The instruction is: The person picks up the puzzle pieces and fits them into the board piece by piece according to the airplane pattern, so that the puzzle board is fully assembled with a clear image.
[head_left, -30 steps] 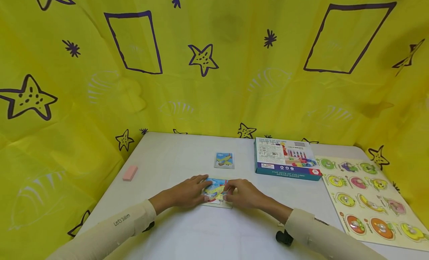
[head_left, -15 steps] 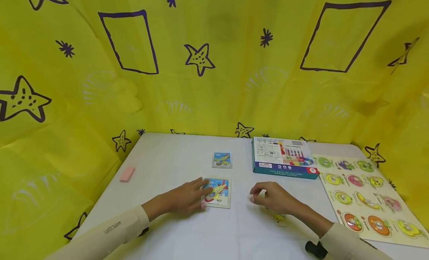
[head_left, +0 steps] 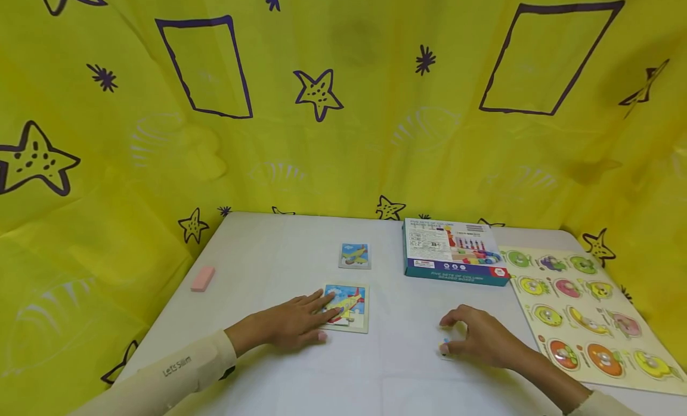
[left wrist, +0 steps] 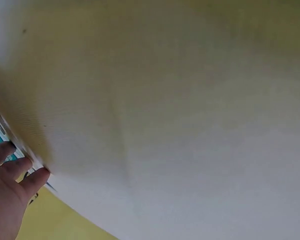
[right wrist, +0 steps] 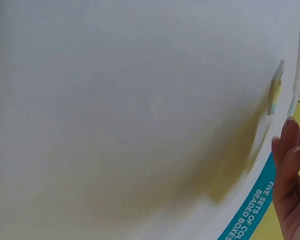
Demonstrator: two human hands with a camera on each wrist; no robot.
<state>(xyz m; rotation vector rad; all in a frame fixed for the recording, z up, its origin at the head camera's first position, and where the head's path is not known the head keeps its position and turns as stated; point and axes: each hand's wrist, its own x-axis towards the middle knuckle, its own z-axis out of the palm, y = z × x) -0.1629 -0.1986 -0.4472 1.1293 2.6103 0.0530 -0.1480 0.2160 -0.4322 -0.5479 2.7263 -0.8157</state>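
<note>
In the head view a square jigsaw puzzle (head_left: 358, 328) in a pale wooden frame lies at mid-table, with a yellow and red airplane on blue. My left hand (head_left: 292, 324) rests on its left side, fingers extended across the picture and hiding part of it. Farther right, my right hand (head_left: 480, 337) is low over the table with thumb and index finger apart. A small puzzle piece (head_left: 444, 347) with blue and yellow lies right at the thumb tip, partly covered by it. The right wrist view shows a puzzle piece (right wrist: 275, 89) edge-on near the fingertips (right wrist: 290, 131).
A smaller airplane picture card (head_left: 355, 256) lies behind the puzzle. A beaded-boxes carton (head_left: 456, 250) stands at the back right, beside a fruit peg board (head_left: 585, 303). At the left edge sits a pink block (head_left: 203, 279). Yellow patterned cloth (head_left: 322, 154) hangs behind the table.
My right hand has left the puzzle and moved right, down to the small loose piece, its thumb and index finger spreading apart. My left hand stays on the puzzle.
</note>
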